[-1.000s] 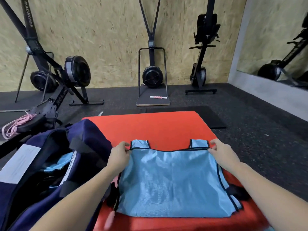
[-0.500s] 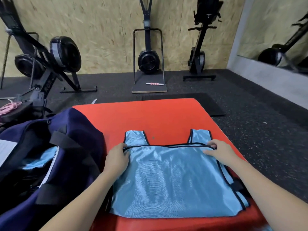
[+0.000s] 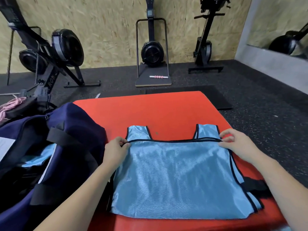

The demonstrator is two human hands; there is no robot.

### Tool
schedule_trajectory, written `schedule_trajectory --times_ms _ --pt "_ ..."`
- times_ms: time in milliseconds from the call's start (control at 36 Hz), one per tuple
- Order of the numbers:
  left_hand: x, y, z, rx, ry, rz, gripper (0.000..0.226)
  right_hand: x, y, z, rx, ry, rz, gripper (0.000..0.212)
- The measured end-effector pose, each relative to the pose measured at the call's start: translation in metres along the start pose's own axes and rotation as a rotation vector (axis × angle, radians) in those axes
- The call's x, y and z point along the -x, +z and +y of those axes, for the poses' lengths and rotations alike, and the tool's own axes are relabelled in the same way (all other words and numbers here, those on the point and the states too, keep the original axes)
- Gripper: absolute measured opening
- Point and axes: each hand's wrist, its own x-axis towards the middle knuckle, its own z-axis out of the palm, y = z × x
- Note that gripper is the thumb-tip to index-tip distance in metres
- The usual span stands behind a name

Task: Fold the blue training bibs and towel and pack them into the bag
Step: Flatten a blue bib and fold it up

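My left hand (image 3: pixel 115 150) and right hand (image 3: pixel 236 145) pinch the bib's (image 3: pixel 180 177) folded edge; the bag (image 3: pixel 70 130) runs off-frame.

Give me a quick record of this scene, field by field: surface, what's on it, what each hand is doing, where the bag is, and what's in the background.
surface: red mat on a dark speckled floor
item: blue bib lying flat on the mat, shoulder straps pointing away
left hand: pinches the bib's black-trimmed edge at its left corner
right hand: pinches the same edge at its right corner
bag: navy, open, left of the bib, with something light blue inside
background: exercise machines against a chipboard wall
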Motion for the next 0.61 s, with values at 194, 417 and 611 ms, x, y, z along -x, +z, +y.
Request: schedule_trajectory --times_ms 194,417,611 --pt "0.000 -0.001 0.006 0.108 0.035 -0.089 0.016 -0.002 0.006 -0.008 -0.007 -0.069 -0.146 0.017" --pt "0.002 -0.001 0.010 0.143 0.034 -0.087 0.013 -0.013 0.012 -0.012 0.035 -0.068 -0.157 0.022" --pt "0.000 -0.004 0.007 0.154 0.028 -0.085 0.009 -0.013 0.007 -0.015 0.009 -0.078 -0.081 0.009"
